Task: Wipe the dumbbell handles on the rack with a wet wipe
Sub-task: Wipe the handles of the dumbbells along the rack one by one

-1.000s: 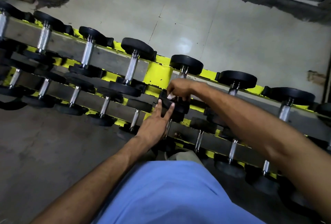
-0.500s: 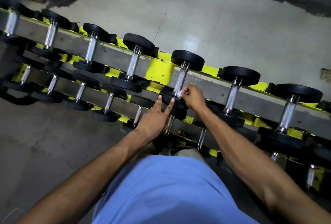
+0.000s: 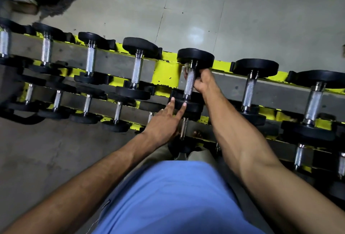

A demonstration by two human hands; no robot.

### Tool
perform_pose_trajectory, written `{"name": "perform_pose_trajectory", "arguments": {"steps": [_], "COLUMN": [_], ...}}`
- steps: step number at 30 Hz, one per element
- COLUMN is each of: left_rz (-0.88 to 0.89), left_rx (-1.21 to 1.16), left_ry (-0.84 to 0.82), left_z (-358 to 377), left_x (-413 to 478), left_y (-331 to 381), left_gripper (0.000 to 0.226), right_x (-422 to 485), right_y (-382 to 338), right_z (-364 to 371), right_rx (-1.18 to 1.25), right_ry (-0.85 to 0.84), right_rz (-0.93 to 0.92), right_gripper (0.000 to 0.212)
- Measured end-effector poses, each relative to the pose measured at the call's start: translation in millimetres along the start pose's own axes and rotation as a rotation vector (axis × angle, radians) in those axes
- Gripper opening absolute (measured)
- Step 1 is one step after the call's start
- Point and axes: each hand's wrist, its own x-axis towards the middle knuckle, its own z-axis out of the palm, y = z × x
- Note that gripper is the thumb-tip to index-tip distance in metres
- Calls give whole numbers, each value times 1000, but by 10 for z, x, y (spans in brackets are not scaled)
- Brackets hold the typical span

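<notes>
Dumbbell handle (image 3: 189, 84): knurled steel, top tier of the yellow-and-grey rack (image 3: 166, 73), about mid-row, directly ahead of the person.

Right hand (image 3: 203, 82): fingers curled round the far part of the handle from its right side. A pale scrap at the handle's left edge, just under the far head (image 3: 195, 56), is probably the wet wipe (image 3: 184, 70); most of it is hidden by the grip.

Left hand (image 3: 162, 121): fingers straight and spread, holding nothing. Two fingertips (image 3: 172, 99) press on the near head (image 3: 192, 105), apparently steadying it.

Risks (judgement):
- Wipe looks bunched at the far end, so the near stretch of knurling could go unwiped.
- A hard stroke could roll or slide the dumbbell in its cradle, since only fingertips brace it.
- Left fingers lie close to the lower-tier heads and could get pinched if the weight shifts.

Orientation: the handle's long axis runs across the rack rails, near head toward the person, far head toward the floor (image 3: 242, 18) beyond, leaning slightly right. The neighbouring dumbbell (image 3: 137, 69) lies roughly parallel.
</notes>
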Motion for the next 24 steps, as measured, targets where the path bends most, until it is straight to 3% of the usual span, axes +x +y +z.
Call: {"name": "perform_pose_trajectory", "arguments": {"steps": [4, 7, 10, 13, 15, 18, 20, 24], "left_rz": [44, 62, 78, 96, 108, 122, 124, 137], "left_rx": [5, 3, 5, -2, 0, 9, 15, 11], "left_ry": [-1, -7, -15, -31, -29, -25, -16, -16], "left_z": [19, 30, 21, -22, -37, -14, 16, 31], "left_x": [-5, 7, 3, 5, 7, 9, 22, 23], "left_y": [-80, -121, -136, -155, -169, -206, -227, -238], "left_gripper": [96, 98, 99, 96, 95, 95, 97, 101], "right_x": [-31, -138, -333, -445, -451, -441, -494, -595], "right_y": [112, 200, 305, 314, 202, 39, 19, 36], "right_z": [-18, -66, -192, -300, -284, -196, -151, 52], "right_rx": [-30, -187, -850, -1541, -1947, -2262, -2398, -2699], "right_ry": [202, 307, 312, 99, 3, 68, 12, -490], "right_rz": [-179, -462, -865, -1251, -1386, -1354, -1246, -827], "right_gripper": [22, 23, 12, 8, 11, 17, 20, 19]}}
